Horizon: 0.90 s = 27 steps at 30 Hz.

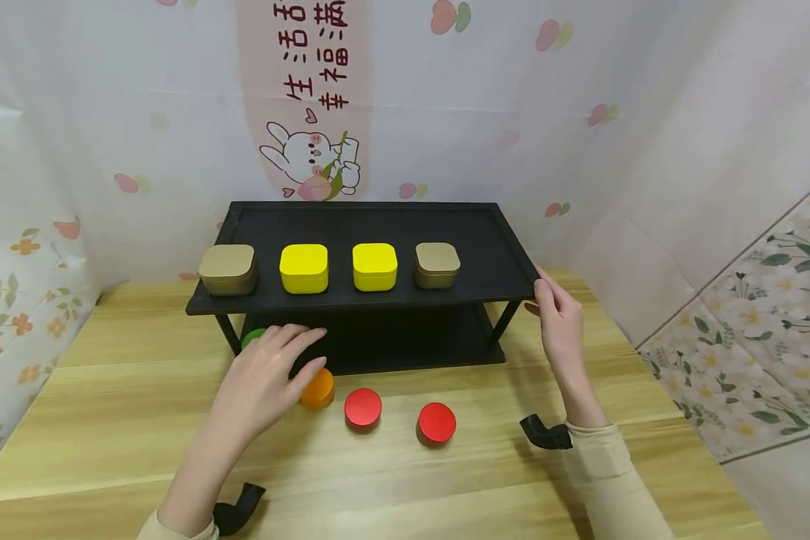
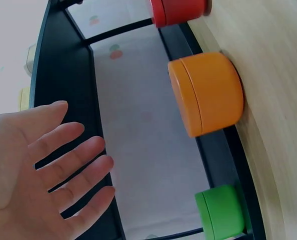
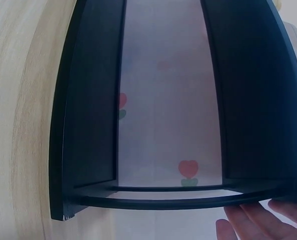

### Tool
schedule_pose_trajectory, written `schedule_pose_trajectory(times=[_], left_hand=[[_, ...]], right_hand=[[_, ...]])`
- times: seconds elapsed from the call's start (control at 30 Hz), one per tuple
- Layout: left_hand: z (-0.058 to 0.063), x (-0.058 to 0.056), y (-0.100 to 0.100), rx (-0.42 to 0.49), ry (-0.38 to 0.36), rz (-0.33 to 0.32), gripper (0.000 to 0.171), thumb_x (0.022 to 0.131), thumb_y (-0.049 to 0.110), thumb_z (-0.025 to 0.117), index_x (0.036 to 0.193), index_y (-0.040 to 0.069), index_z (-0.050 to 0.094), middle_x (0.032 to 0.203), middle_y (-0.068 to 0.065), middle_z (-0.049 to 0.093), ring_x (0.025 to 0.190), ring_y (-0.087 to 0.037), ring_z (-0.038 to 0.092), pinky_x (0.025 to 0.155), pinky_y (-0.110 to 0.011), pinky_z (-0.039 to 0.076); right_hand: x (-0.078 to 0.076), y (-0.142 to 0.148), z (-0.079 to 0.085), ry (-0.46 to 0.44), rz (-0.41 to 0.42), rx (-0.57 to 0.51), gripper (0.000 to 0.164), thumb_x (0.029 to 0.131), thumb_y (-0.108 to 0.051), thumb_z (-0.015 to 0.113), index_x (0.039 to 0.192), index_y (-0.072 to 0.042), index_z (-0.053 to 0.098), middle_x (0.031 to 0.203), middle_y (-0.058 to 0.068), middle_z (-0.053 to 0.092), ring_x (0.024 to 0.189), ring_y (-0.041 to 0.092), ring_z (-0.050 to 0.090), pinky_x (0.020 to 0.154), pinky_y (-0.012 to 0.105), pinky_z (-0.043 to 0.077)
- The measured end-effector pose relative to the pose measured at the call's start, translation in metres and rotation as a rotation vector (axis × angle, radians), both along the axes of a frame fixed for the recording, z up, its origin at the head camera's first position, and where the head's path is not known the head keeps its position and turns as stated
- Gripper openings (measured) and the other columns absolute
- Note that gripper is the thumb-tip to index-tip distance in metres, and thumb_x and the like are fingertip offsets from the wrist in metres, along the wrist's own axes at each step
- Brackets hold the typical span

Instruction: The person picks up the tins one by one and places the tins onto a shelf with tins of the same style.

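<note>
My left hand (image 1: 263, 379) hovers in front of the left half of a black two-tier shelf (image 1: 378, 304), fingers relaxed and nothing in its palm. An orange round tin (image 1: 319, 390) stands on the table just beyond the thumb in the head view; the left wrist view shows them apart. Partly hidden behind the fingers, a green tin (image 1: 252, 337) sits at the left end of the lower tier. My right hand (image 1: 562, 319) grips the right front corner of the upper tier. In the right wrist view its fingers (image 3: 256, 220) pass behind the side bar.
Two red round tins (image 1: 363, 409) (image 1: 436, 423) stand on the wooden table (image 1: 391, 487) before the shelf. Along the upper tier's front are two yellow tins (image 1: 304, 268) (image 1: 374, 267) between two gold ones (image 1: 229, 270) (image 1: 436, 265). A patterned cloth (image 1: 445, 150) hangs behind.
</note>
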<state>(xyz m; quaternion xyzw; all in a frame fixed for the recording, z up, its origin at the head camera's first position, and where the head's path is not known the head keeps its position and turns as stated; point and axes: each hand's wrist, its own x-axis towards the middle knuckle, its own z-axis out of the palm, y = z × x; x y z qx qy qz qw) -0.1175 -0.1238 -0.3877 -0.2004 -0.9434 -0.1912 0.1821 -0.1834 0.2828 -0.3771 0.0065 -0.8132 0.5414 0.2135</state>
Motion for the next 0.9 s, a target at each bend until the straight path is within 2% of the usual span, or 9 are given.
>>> schedule_pose_trajectory(times=[0.2,0.43,0.67,0.9], left_hand=[[-0.001,-0.003,-0.002,-0.012,-0.095,-0.009,0.039,0.097,0.033,0.07,0.132,0.014,0.07,0.123,-0.008,0.072,0.112,-0.03,0.067,0.094,-0.05,0.058],[-0.005,-0.001,-0.004,-0.043,-0.143,-0.025,0.04,0.095,0.03,0.073,0.132,0.015,0.07,0.125,-0.007,0.071,0.113,-0.031,0.066,0.093,-0.05,0.059],[-0.009,-0.002,-0.002,-0.099,-0.216,-0.029,0.046,0.093,0.031,0.076,0.135,0.014,0.068,0.13,-0.009,0.069,0.118,-0.033,0.065,0.098,-0.054,0.057],[-0.011,-0.002,-0.002,-0.119,-0.269,-0.031,0.049,0.092,0.03,0.078,0.136,0.014,0.067,0.133,-0.012,0.067,0.122,-0.039,0.064,0.102,-0.058,0.055]], right_hand=[[-0.001,0.001,0.003,0.001,-0.006,0.0,0.045,0.109,-0.044,0.045,0.147,-0.026,0.057,0.151,0.007,0.058,0.118,-0.007,0.062,0.091,0.015,0.057],[0.0,-0.001,0.002,-0.007,0.0,0.003,0.044,0.109,-0.044,0.044,0.148,-0.027,0.056,0.151,0.006,0.058,0.118,-0.005,0.062,0.092,0.017,0.057],[-0.001,-0.001,0.003,0.007,-0.002,-0.009,0.042,0.109,-0.041,0.045,0.147,-0.026,0.058,0.15,0.007,0.059,0.115,-0.006,0.063,0.09,0.015,0.057],[-0.002,-0.001,0.002,-0.016,0.0,0.006,0.043,0.109,-0.042,0.043,0.148,-0.028,0.056,0.151,0.006,0.058,0.116,-0.006,0.062,0.09,0.014,0.056]])
